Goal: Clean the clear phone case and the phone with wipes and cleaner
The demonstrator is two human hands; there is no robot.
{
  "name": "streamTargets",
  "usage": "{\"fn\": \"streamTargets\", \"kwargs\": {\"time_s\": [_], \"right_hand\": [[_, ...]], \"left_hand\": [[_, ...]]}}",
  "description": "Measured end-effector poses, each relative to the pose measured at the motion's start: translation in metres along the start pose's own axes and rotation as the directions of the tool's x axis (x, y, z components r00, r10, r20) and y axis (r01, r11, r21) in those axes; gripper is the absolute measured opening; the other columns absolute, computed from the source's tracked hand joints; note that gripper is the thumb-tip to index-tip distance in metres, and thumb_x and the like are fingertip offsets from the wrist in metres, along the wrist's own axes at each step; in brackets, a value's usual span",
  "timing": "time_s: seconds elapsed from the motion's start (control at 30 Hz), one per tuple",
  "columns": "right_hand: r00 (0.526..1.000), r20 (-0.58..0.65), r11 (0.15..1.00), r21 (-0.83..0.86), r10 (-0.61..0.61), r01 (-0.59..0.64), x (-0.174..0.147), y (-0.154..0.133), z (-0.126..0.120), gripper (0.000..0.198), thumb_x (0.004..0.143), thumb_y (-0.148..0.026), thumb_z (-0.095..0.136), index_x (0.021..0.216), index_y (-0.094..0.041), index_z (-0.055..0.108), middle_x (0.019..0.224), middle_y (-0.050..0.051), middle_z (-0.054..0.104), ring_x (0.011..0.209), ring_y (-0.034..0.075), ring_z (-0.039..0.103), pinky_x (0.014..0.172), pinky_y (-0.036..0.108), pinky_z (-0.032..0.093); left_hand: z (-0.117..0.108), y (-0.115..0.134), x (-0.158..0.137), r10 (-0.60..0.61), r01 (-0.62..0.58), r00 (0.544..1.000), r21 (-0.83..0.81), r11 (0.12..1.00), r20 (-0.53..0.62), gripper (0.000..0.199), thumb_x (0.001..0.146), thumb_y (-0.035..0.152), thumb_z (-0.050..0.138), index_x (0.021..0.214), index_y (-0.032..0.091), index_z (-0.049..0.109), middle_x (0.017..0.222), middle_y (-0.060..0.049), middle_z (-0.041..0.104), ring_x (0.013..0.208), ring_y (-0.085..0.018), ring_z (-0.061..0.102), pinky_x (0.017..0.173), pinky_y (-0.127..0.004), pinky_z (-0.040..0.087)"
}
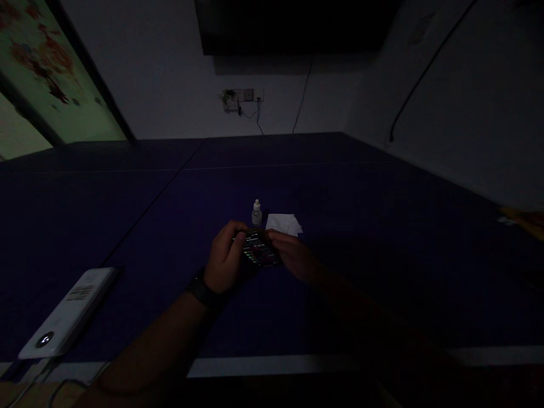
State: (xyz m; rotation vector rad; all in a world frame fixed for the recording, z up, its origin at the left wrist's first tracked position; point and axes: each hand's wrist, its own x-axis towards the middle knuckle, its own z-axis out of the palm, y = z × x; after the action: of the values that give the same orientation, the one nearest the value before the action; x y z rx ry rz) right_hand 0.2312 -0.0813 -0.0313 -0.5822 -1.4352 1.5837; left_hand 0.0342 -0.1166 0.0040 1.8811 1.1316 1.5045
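Between my two hands is a smartphone [260, 253], its dark screen lit with rows of small text and icons too small to read. My left hand [225, 258] grips the phone's left side, the thumb lying along its upper left edge, and a dark watch circles that wrist. On the other side my right hand [295, 255] holds the upper right edge, its fingers partly lost in shadow. Just beyond the phone stands a small clear bottle [256, 215] with a white cap. Beside it to the right lie some white paper sheets [283, 223].
A white power bank [70, 311] with cables lies at the left front of the dark blue surface [170, 221]. Wall sockets [246, 95] with plugged-in cords sit below a black screen [297, 25]. A yellowish item [525, 221] lies at the right edge. The room is dim.
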Motion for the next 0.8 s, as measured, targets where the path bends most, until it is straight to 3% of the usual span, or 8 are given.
{"fn": "streamTargets", "kwargs": {"time_s": [0.2,0.6,0.8], "right_hand": [[0.995,0.061,0.995,0.050,0.079,-0.082,0.0006,0.0032,-0.0013,0.050,0.089,-0.063,0.078,0.109,-0.017,0.078,0.101,0.009,0.078,0.091,0.023,0.073,0.086,0.036,0.057],[0.999,0.046,0.999,-0.028,0.024,-0.023,-0.0025,0.0045,0.0013,0.052,0.092,-0.071,0.073,0.104,-0.020,0.074,0.095,0.003,0.074,0.091,0.019,0.068,0.083,0.031,0.055],[0.999,0.042,0.999,-0.022,0.035,-0.034,-0.0014,0.0044,0.0006,0.053,0.090,-0.072,0.075,0.101,-0.020,0.073,0.094,0.003,0.073,0.088,0.020,0.068,0.081,0.033,0.055]], "left_hand": [[-0.0004,-0.0101,0.0014,-0.056,0.055,0.998,-0.079,0.995,-0.011,0.035,0.106,0.051,0.049,0.096,0.021,0.065,0.089,-0.003,0.069,0.083,-0.021,0.062,0.078,-0.034,0.046],[0.0007,-0.0075,-0.0025,0.116,-0.114,0.990,0.030,0.993,-0.076,0.030,0.109,0.041,0.047,0.099,0.022,0.068,0.091,-0.003,0.070,0.084,-0.019,0.064,0.078,-0.033,0.048],[0.0013,-0.0072,-0.0046,0.112,-0.109,0.989,0.040,0.993,-0.100,0.028,0.109,0.039,0.048,0.100,0.022,0.069,0.092,-0.003,0.071,0.085,-0.019,0.065,0.078,-0.032,0.048]]}}
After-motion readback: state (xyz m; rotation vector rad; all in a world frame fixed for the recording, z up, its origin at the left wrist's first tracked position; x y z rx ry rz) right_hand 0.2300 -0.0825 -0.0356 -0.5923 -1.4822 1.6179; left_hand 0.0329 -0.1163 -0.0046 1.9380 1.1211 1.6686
